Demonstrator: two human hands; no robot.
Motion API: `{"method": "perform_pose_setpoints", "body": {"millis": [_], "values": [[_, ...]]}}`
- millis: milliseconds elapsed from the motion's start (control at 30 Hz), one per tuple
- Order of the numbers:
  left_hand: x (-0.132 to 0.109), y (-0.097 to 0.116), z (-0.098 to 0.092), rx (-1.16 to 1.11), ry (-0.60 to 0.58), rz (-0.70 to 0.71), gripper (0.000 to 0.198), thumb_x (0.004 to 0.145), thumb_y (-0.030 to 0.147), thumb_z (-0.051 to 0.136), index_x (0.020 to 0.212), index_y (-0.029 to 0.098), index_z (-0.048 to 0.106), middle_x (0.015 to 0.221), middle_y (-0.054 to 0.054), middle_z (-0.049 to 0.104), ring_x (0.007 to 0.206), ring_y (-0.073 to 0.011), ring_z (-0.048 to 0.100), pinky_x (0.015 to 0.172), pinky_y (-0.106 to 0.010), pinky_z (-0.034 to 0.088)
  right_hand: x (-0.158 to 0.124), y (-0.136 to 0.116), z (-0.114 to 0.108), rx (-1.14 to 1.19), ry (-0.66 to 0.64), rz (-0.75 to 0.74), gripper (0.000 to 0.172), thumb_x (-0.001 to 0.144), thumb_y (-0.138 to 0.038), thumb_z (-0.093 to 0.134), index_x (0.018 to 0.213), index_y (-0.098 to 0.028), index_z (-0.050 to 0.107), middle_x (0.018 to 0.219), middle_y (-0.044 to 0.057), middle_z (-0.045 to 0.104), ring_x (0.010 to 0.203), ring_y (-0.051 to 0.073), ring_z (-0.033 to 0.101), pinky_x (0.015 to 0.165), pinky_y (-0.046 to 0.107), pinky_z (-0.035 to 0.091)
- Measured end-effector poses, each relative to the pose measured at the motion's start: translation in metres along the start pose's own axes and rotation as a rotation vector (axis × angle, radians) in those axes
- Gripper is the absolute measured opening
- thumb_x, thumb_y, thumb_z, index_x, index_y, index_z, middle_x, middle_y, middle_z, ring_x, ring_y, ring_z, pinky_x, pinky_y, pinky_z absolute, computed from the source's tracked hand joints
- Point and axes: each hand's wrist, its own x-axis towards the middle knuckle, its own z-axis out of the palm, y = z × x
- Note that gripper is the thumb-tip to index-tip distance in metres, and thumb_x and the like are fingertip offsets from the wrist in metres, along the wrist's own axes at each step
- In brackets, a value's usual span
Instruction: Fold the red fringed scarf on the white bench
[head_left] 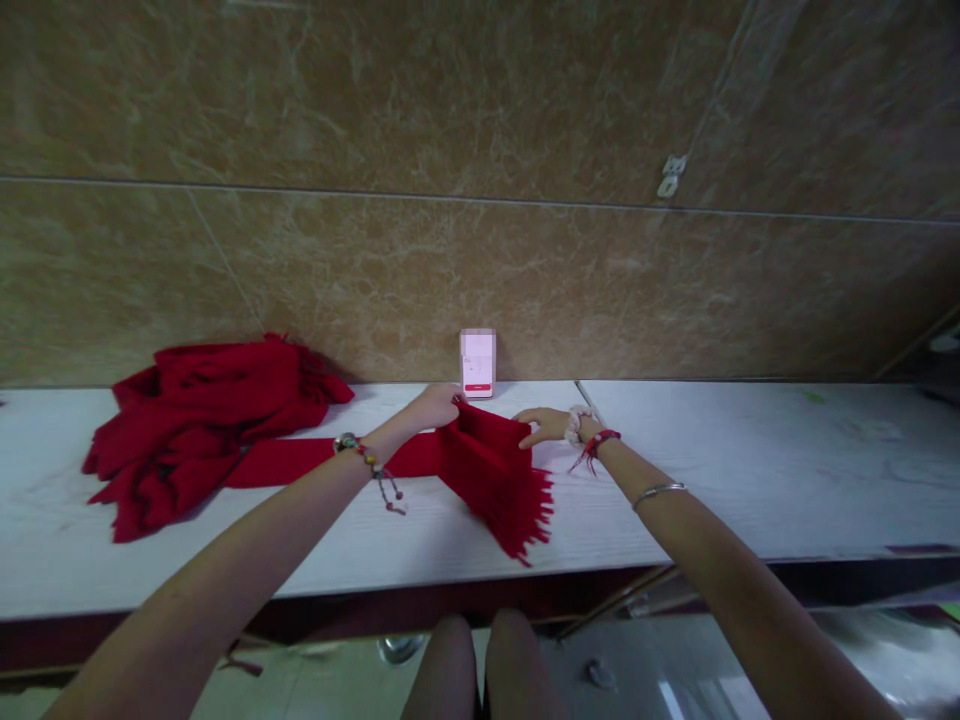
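A red fringed scarf (487, 465) lies partly folded on the white table, its fringe toward the front edge. My left hand (437, 408) pinches its upper left corner. At its upper right edge, my right hand (544, 425) has thumb and fingers closed around the cloth. A flat red strip runs left from the folded part, under my left forearm, to a heap of red cloth (187, 420).
A phone (478, 362) with a lit screen leans upright against the brown marbled wall (360, 280), just behind my hands. The white table (720, 460) has a seam right of the phone. A white hook (671, 176) is on the wall.
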Motion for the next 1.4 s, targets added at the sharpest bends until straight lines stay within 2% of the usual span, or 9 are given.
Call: {"method": "perform_pose_setpoints", "body": {"millis": [200,367,500,667,833,967,1200,1300,1400], "values": [[-0.001,-0.043,-0.063,-0.084,0.106,-0.087,0.031,0.059,-0.002,0.037,0.074,0.013,0.059,0.052,0.003,0.054,0.050,-0.0110,0.051,0.051,-0.019,0.039,0.027,-0.033,0.010,0.393,-0.005,-0.199,0.042,0.064,-0.051,0.062,0.089,-0.017,0.065,0.095,0.004,0.065,0.094,0.022,0.055,0.084,0.036,0.041],[0.006,-0.062,-0.067,-0.216,0.139,-0.089,0.027,0.056,0.000,0.038,0.070,0.015,0.056,0.055,0.003,0.054,0.053,-0.0104,0.050,0.052,-0.018,0.039,0.033,-0.044,0.003,0.570,0.165,-0.162,0.046,0.064,-0.057,0.058,0.083,-0.015,0.064,0.082,0.004,0.065,0.079,0.020,0.058,0.071,0.034,0.046],[0.017,-0.042,-0.047,-0.340,0.028,0.034,0.022,0.057,0.005,0.045,0.072,0.015,0.057,0.065,0.002,0.059,0.065,-0.0127,0.055,0.063,-0.022,0.043,0.008,-0.022,-0.039,0.337,0.349,-0.026,0.042,0.067,-0.055,0.054,0.080,-0.016,0.065,0.081,0.006,0.066,0.077,0.020,0.059,0.069,0.032,0.046],[0.038,0.008,-0.020,-0.445,-0.136,0.208,0.023,0.061,0.007,0.048,0.081,0.015,0.059,0.077,0.000,0.062,0.075,-0.0125,0.056,0.073,-0.024,0.043,-0.050,0.001,-0.118,-0.160,0.351,0.145,0.031,0.070,-0.046,0.055,0.081,-0.020,0.068,0.067,0.003,0.065,0.064,0.018,0.058,0.059,0.028,0.045],[0.045,0.029,-0.028,-0.489,-0.241,0.277,0.023,0.064,0.007,0.051,0.085,0.013,0.060,0.083,-0.002,0.063,0.076,-0.0116,0.057,0.073,-0.023,0.044,-0.079,-0.008,-0.168,-0.273,0.403,0.173,0.035,0.073,-0.048,0.051,0.089,-0.020,0.066,0.051,0.000,0.055,0.052,0.015,0.052,0.054,0.029,0.041],[0.030,-0.008,-0.062,-0.401,-0.200,0.168,0.022,0.071,0.012,0.046,0.089,0.013,0.060,0.086,-0.004,0.065,0.077,-0.0120,0.059,0.071,-0.022,0.045,-0.046,-0.022,-0.134,-0.196,0.304,0.135,0.038,0.074,-0.048,0.052,0.098,-0.021,0.064,0.062,0.001,0.061,0.061,0.016,0.056,0.059,0.028,0.042],[-0.024,-0.124,-0.109,0.185,-0.128,-0.144,0.023,0.063,0.007,0.044,0.074,0.012,0.064,0.077,-0.002,0.069,0.072,-0.0137,0.059,0.067,-0.020,0.046,0.030,-0.023,0.014,-0.046,-0.060,0.043,0.053,0.069,-0.025,0.062,0.121,-0.022,0.049,0.096,0.004,0.067,0.086,0.018,0.061,0.076,0.027,0.047],[-0.043,-0.158,-0.108,0.357,-0.059,-0.263,0.025,0.062,0.005,0.043,0.071,0.012,0.065,0.076,-0.007,0.068,0.074,-0.0178,0.060,0.072,-0.025,0.047,0.029,-0.015,0.036,-0.126,-0.060,0.062,0.051,0.070,-0.022,0.062,0.119,-0.023,0.051,0.111,0.008,0.061,0.100,0.022,0.057,0.086,0.030,0.043],[-0.047,-0.171,-0.088,0.511,0.064,-0.326,0.031,0.067,0.008,0.043,0.088,0.008,0.065,0.095,-0.019,0.064,0.091,-0.0285,0.058,0.081,-0.039,0.043,0.014,-0.003,0.031,-0.149,-0.029,0.100,0.045,0.073,-0.026,0.059,0.118,-0.021,0.052,0.117,0.011,0.057,0.106,0.024,0.053,0.091,0.034,0.039]]}}
